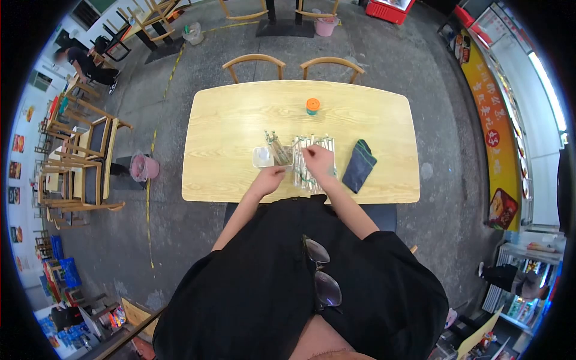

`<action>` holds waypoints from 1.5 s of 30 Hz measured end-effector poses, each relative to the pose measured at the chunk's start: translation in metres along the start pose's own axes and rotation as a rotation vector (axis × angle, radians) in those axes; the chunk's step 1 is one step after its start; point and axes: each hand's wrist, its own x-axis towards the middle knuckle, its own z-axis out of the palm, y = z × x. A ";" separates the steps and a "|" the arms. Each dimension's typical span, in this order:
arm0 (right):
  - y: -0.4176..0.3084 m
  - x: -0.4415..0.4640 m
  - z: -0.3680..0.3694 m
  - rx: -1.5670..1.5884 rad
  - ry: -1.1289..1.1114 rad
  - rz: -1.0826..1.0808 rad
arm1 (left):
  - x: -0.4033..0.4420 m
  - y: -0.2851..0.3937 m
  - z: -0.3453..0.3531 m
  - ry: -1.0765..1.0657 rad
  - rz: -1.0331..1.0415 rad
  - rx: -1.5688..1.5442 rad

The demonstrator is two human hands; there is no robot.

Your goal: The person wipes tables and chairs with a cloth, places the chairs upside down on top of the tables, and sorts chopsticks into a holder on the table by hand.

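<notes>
On the wooden table (240, 114) lies a row of several thin wrapped sticks (315, 143), side by side. My right hand (319, 161) is over this row with its fingers bent together; whatever they hold is too small to make out. My left hand (269, 179) is at the near edge of a white container (262, 157), its fingers pressed together, their contents unclear. More wrapped sticks (277, 148) lean in the container's right part. A dark folded cloth (359, 167) lies right of the row. Farther back is a small jar with an orange lid (312, 105).
Two chairs (255, 58) are at the table's far side. Stacked chairs and a pink bin (144, 167) are on the left. A person (90, 65) is at the upper left, another (516, 281) at the lower right. A yellow counter (489, 132) runs along the right.
</notes>
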 end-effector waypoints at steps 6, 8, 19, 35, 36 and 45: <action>0.082 -0.009 0.036 -0.510 -0.323 0.214 | 0.034 -0.027 0.041 -0.329 0.037 0.310; 0.075 -0.013 0.044 -0.506 -0.390 0.154 | 0.038 -0.025 0.046 -0.389 0.063 0.418; 0.110 -0.006 0.063 -0.425 -0.376 0.417 | 0.047 -0.049 0.070 -0.372 0.103 0.416; 0.022 -0.060 -0.067 0.728 -0.580 0.391 | 0.029 0.059 0.045 -0.340 -0.039 -0.813; 0.017 -0.066 -0.069 0.715 -0.577 0.384 | 0.026 0.070 0.043 -0.364 -0.014 -0.926; 0.005 -0.096 -0.063 0.463 -0.572 0.271 | 0.003 0.092 0.037 -0.278 -0.071 -0.893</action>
